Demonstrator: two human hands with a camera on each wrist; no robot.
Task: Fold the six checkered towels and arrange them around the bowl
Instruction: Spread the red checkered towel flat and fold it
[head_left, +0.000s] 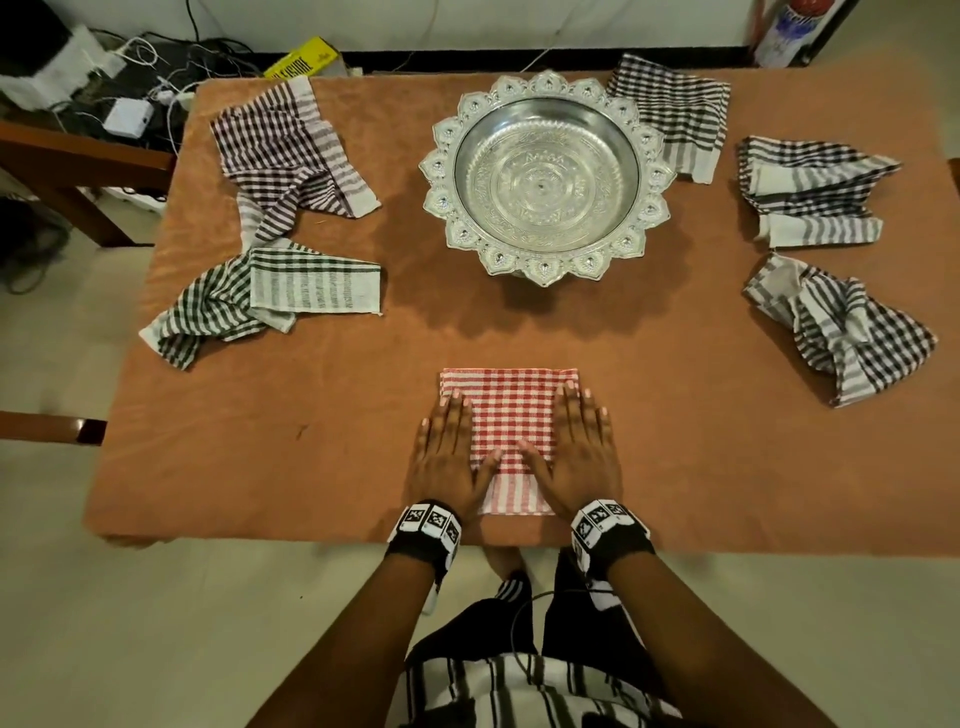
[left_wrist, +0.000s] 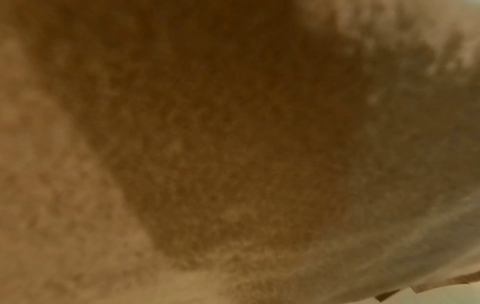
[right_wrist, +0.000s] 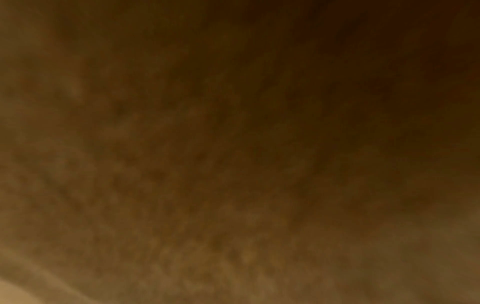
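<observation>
A folded red checkered towel (head_left: 511, 410) lies flat near the table's front edge. My left hand (head_left: 449, 452) and right hand (head_left: 579, 447) press on its two sides, palms down, fingers straight. An ornate silver bowl (head_left: 545, 265) stands at the table's centre back. Crumpled towels lie around it: a maroon one (head_left: 285, 150) and a green one (head_left: 244, 304) on the left, black ones at back right (head_left: 675, 111), right (head_left: 810, 189) and front right (head_left: 847, 332). Both wrist views show only blurred brown cloth.
An orange-brown cloth covers the table (head_left: 363, 441). Cables, a white box (head_left: 127, 117) and a yellow box (head_left: 306, 60) lie on the floor behind the table's left corner. A wooden chair (head_left: 78, 171) stands at the left.
</observation>
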